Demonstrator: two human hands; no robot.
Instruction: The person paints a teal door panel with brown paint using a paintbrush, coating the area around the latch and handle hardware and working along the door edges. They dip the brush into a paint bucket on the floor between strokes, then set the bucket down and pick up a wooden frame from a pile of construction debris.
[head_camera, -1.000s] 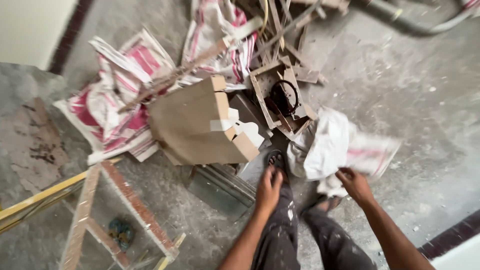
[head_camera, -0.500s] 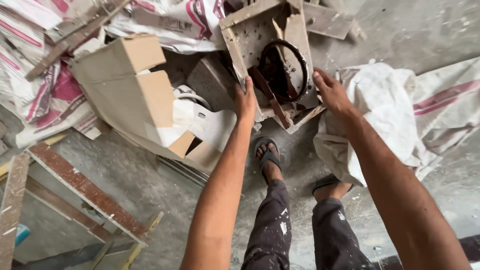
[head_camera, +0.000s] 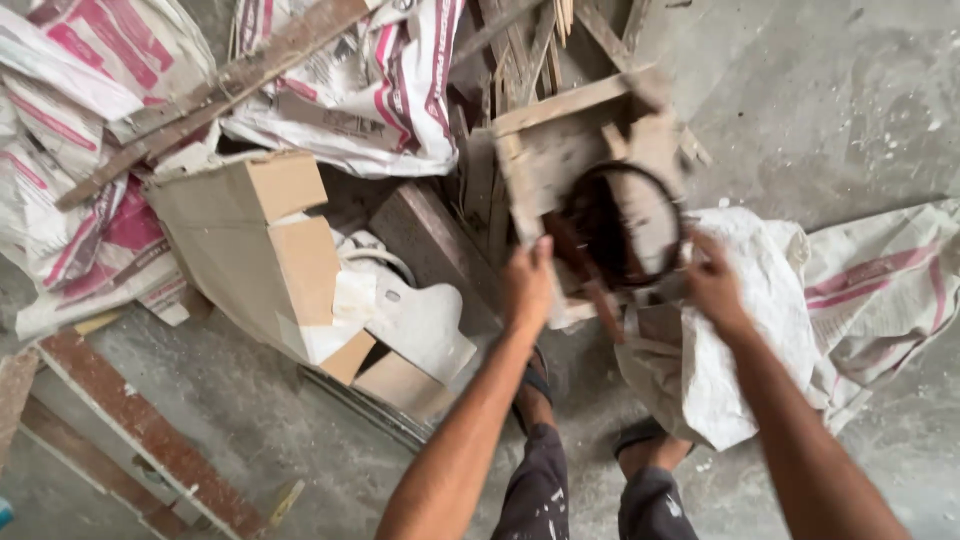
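Wooden frame (head_camera: 560, 150) gripped by both hands (head_camera: 528, 285), blurred; fingertips hidden.

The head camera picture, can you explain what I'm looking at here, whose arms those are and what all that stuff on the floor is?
This picture comes from a camera worn on a person's head, looking down, so the two bare arms reaching up from the bottom are that person's own. Their sandalled feet show on the concrete floor below. The left hand grips the edge of a rough wooden frame, and the right hand is at its other side, by a black ring that sits against the frame. The picture is blurred there, so I cannot tell whether the right fingers are closed on anything. Around them lies a heap: an open cardboard box to the left, printed white sacks behind, wooden planks, and a white sack under the right hand.
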